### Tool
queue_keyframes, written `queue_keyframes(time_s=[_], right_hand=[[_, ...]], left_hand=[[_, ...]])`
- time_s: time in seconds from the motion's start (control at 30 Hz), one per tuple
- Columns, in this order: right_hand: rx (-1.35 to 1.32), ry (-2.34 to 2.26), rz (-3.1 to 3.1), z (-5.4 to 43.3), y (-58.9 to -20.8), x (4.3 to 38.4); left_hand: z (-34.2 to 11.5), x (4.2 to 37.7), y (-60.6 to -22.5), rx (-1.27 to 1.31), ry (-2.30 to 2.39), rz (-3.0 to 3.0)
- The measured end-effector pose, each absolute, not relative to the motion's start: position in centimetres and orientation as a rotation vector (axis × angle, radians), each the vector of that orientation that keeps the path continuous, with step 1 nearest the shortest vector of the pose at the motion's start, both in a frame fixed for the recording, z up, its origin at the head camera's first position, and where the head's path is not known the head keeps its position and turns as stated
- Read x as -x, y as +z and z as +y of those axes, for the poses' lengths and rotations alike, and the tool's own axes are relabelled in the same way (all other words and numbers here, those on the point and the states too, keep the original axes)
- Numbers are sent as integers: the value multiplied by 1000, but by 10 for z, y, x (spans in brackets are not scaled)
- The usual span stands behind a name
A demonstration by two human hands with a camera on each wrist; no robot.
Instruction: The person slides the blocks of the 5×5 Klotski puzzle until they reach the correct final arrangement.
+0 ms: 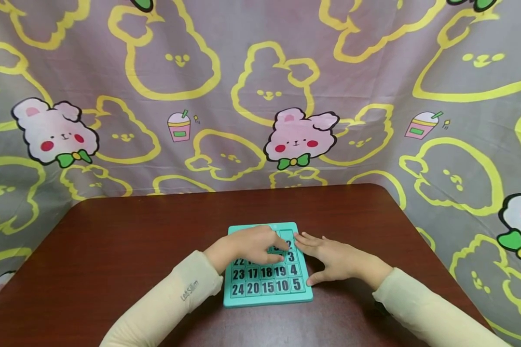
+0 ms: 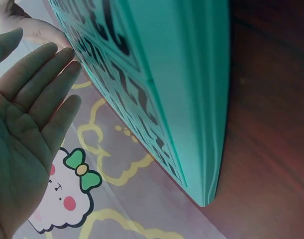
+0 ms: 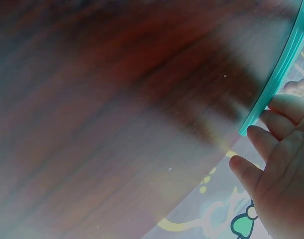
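Note:
A turquoise number slide puzzle [image 1: 267, 303] lies flat on the table, its black-numbered tiles in rows. Down the right column run 2, 3, 4 and 5, below a bare slot at the top right corner. My left hand [image 1: 260, 246] reaches over the upper part, hiding several tiles, with its index fingertip at the tile marked 2. In the left wrist view the fingers [image 2: 47, 84] look extended beside the puzzle's face. My right hand [image 1: 334, 258] is spread at the right edge, its fingertips and thumb along the frame. Straight fingers [image 3: 263, 142] show there in the right wrist view.
The brown wooden table [image 1: 126, 250] has rounded far corners. Behind and beside it hangs a curtain [image 1: 239, 96] printed with yellow outlines, rabbits and cups. Cream sleeves [image 1: 169, 303] cover both forearms.

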State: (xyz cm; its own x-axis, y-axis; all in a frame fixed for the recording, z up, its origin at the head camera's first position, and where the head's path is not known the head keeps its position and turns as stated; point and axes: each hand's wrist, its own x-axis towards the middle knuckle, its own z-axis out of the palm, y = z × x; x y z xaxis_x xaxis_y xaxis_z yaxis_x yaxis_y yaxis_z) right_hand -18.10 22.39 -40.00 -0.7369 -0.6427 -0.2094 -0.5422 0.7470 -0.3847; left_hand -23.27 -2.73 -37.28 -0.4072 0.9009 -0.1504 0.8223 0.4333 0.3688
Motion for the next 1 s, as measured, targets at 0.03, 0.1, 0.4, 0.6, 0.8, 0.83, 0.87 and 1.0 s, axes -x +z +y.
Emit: queue_keyframes(time_s=[0.03, 0.1, 0.4, 0.6, 0.8, 0.83, 0.87, 1.0], right_hand=[[921, -432, 2615, 224, -400, 181], [918, -431, 2613, 224, -400, 181], [922, -425, 2616, 224, -399, 182], [928, -428, 2616, 225, -400, 182], [924, -423, 2615, 224, -400, 182], [922, -423, 2617, 224, -399, 182], [920, -424, 2617, 224, -399, 182], [922, -429, 2616, 224, -399, 181]], left_hand=[[-27, 233, -373, -1469, 338, 2363], [-25, 233, -375, -1461, 337, 2361], [-19, 240, -375, -1464, 321, 2377], [-18, 245, -377, -1459, 316, 2382], [-20, 251, -378, -1427, 315, 2397], [-20, 252, -378, -1420, 317, 2400], [-20, 253, -378, -1412, 318, 2403], [-19, 257, -377, -1391, 320, 2414]])
